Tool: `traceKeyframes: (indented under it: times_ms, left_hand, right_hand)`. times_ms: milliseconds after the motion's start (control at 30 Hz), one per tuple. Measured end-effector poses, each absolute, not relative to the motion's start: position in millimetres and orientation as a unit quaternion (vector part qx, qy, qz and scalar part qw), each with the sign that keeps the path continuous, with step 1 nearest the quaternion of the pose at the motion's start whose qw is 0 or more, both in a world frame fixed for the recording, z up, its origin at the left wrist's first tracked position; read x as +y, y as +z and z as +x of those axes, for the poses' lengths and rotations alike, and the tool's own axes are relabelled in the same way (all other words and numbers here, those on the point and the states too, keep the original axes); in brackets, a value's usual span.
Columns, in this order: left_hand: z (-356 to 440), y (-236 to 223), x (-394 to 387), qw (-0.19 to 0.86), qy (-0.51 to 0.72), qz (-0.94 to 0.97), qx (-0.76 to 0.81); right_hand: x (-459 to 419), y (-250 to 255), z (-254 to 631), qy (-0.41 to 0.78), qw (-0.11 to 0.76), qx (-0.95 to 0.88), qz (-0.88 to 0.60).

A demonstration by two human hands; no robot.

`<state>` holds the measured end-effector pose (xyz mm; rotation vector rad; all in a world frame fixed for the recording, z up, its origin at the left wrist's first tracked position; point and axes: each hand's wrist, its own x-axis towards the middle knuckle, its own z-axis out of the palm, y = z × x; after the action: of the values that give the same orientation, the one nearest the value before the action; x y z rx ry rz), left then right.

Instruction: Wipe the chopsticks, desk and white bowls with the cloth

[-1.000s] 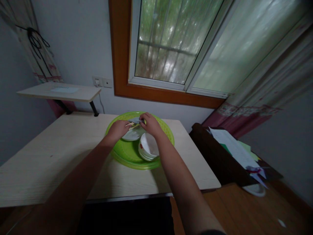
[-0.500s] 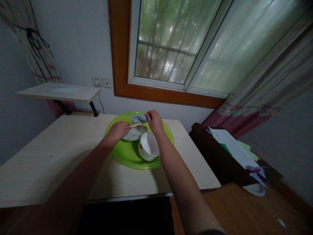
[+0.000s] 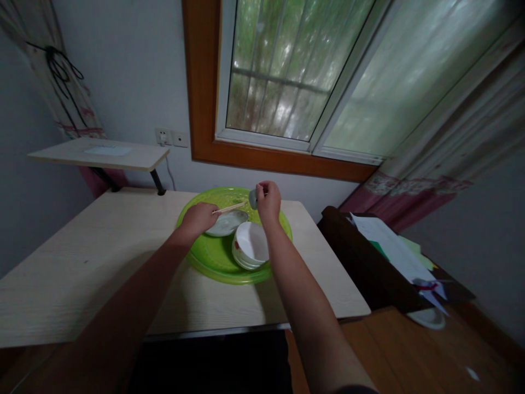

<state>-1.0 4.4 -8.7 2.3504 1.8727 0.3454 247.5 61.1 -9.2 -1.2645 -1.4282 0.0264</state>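
Note:
My left hand (image 3: 200, 219) is closed around the near ends of some chopsticks (image 3: 229, 208), which point right over a pale plate (image 3: 226, 223). A grey cloth (image 3: 253, 199) is pinched in my right hand (image 3: 268, 201), above the far right part of a round green basin (image 3: 221, 273). Most of the cloth is hidden behind the fingers. White bowls (image 3: 249, 244), stacked and tilted with a red mark on the side, sit in the basin just below my right wrist. The plate lies in the basin to the left of the bowls.
The basin stands on a pale wooden table (image 3: 102, 262). A raised shelf (image 3: 98, 153) with a sheet on it is at the back left. To the right, a dark brown piece of furniture (image 3: 361, 268) carries papers (image 3: 389, 246). Behind are a wall and a window.
My right hand has drawn the grey cloth away from the chopsticks to the right, and less of the cloth shows. My left hand stays nearly still with the chopsticks.

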Motion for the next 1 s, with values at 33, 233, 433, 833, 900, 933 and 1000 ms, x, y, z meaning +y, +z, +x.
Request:
traceKeyframes:
  times_ms: [33,233,433,833,900,933,1000]
  left_hand:
    - [-1,-8,4,0.06,0.118,0.776,0.617]
    - [0,-6,1,0.069,0.124,0.791,0.595]
    - [-1,-10,4,0.057,0.13,0.789,0.598]
    - [-1,-8,5,0.045,0.141,0.782,0.606]
    - [0,-7,5,0.044,0.139,0.783,0.605]
    - [0,-7,4,0.045,0.138,0.782,0.606]
    - [0,-6,4,0.046,0.14,0.782,0.606]
  right_hand:
    - [61,-9,247,0.011,0.569,-0.619,-0.542]
    - [53,-3,239,0.037,0.49,-0.71,-0.504]
    - [40,-3,218,0.11,0.352,-0.84,-0.398]
    - [50,-13,227,0.097,0.34,-0.83,-0.432]
    - [53,-16,231,0.071,0.318,-0.831,-0.451]
    - [54,-18,233,0.057,0.308,-0.832,-0.458]
    - [55,-19,236,0.029,0.289,-0.835,-0.467]
